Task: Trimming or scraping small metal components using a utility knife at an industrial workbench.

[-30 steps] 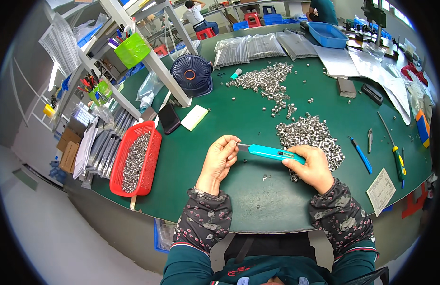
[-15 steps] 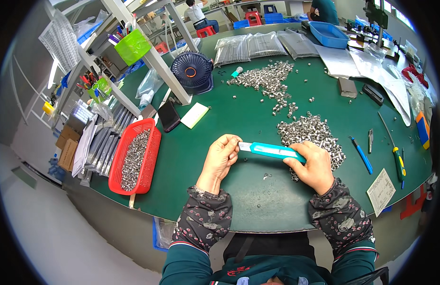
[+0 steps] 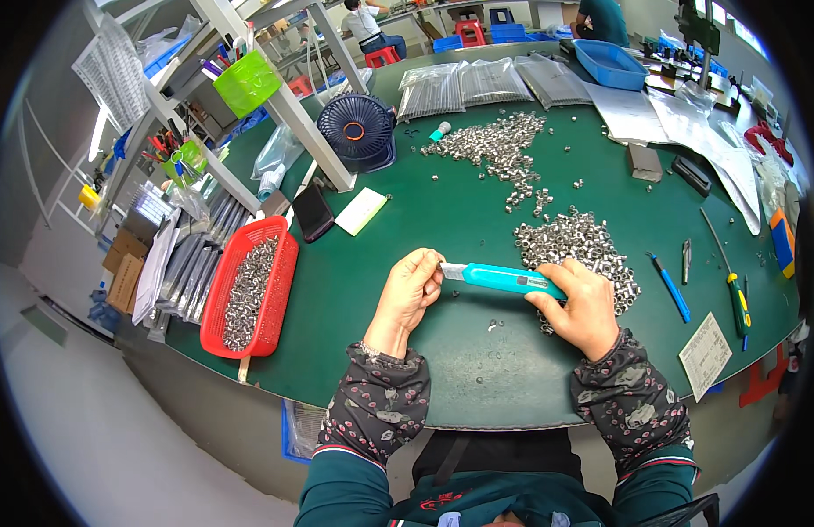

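Observation:
A turquoise utility knife [image 3: 505, 278] lies level above the table, its handle gripped by my right hand [image 3: 583, 303]. Its pale blade [image 3: 453, 271] points left and reaches the fingertips of my left hand [image 3: 409, 294]. Thumb and forefinger of that hand are pinched together at the blade's tip; whatever they hold is too small and covered to make out. Right behind my right hand is a heap of small metal rings [image 3: 569, 237]. Farther back a second spread of similar metal pieces [image 3: 490, 145] covers the green table [image 3: 407, 206].
A red basket [image 3: 280, 303] of metal pieces stands at the left, near a phone [image 3: 313, 213], a notepad [image 3: 361, 212] and a dark fan [image 3: 356, 132]. To the right lie a blue-handled tool [image 3: 670, 290], a screwdriver [image 3: 738, 303] and a paper slip [image 3: 705, 356]. Other people sit in the background.
The knife has rolled a little about its length, so a different part of its handle face shows. Both hands stay almost where they were.

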The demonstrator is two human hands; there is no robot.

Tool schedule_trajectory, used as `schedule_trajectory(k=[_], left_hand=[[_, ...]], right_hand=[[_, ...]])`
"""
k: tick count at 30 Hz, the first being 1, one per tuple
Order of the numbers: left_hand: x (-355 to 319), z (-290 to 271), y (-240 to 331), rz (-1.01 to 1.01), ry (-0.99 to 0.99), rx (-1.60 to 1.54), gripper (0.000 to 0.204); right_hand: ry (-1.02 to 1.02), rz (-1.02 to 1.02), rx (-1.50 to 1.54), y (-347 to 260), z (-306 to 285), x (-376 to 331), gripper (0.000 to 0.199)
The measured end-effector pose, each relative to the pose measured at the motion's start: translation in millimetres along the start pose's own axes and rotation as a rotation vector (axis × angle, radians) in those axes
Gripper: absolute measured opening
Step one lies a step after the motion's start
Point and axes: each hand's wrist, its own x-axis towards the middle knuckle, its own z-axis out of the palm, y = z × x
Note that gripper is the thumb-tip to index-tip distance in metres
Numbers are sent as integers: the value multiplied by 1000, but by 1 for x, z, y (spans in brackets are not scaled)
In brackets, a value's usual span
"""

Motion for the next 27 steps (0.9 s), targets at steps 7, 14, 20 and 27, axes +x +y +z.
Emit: schedule_trajectory(k=[7,14,20,27], left_hand=[[1,-1,0,-21,-21,5,26],[0,-1,1,-87,3,-31,30],[1,-3,2,-134,-82,-87,32],[0,1,3,-86,-23,-101,29]], right_hand=[[4,-11,1,0,0,0,27],[17,-39,-4,0,1,1,26],[94,-51,92,6,2,3,25],[153,-28,17,3,3,4,25]])
